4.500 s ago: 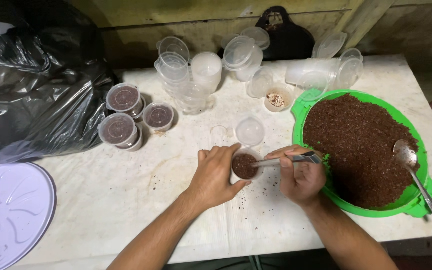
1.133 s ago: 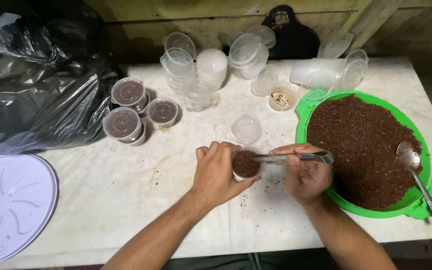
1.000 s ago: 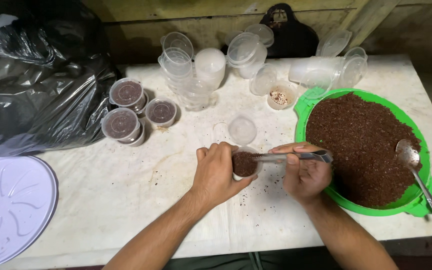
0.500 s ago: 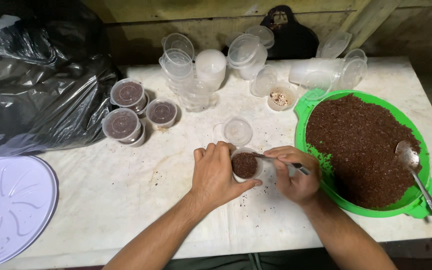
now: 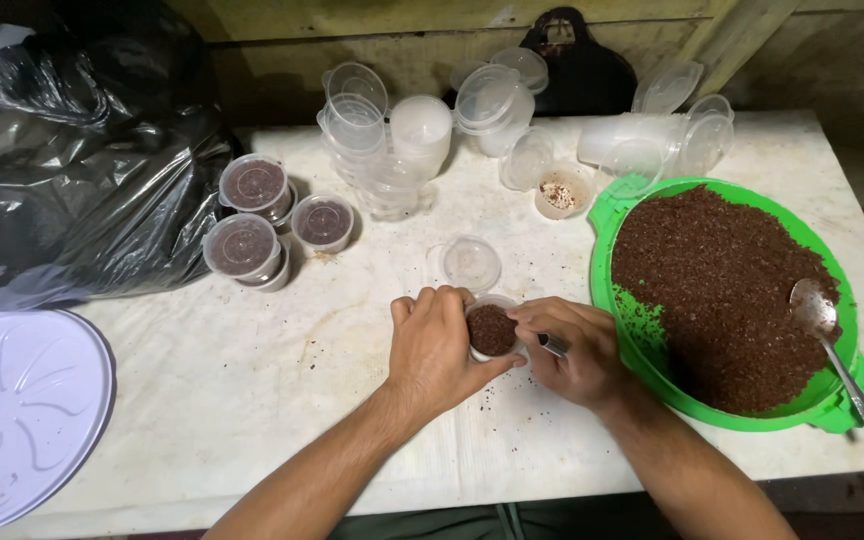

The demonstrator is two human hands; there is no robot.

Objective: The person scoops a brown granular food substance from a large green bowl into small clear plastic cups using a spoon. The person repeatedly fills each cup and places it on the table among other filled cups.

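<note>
My left hand [image 5: 437, 345] wraps around a small clear plastic cup [image 5: 492, 329] filled to the brim with dark brown soil, standing on the white table. My right hand [image 5: 574, 350] touches the cup's right side and holds a small metal spoon [image 5: 552, 345], mostly hidden in the fingers. Just right of my hands sits a green tray [image 5: 612, 200] heaped with the same brown soil [image 5: 722, 290]. A larger metal spoon [image 5: 832, 340] lies on the soil at the tray's right side.
Three lidded, soil-filled cups [image 5: 252, 215] stand at the left. A loose clear lid [image 5: 470, 262] lies behind my hands. Stacks of empty cups and lids [image 5: 402, 140] line the back. A black plastic bag [image 5: 72, 170] and a pale round tray [image 5: 12, 410] are at the left.
My right hand has drawn the small spoon in from lying level over the cup, and both hands now close around the filled cup. The soil in the cup is heaped higher than before.
</note>
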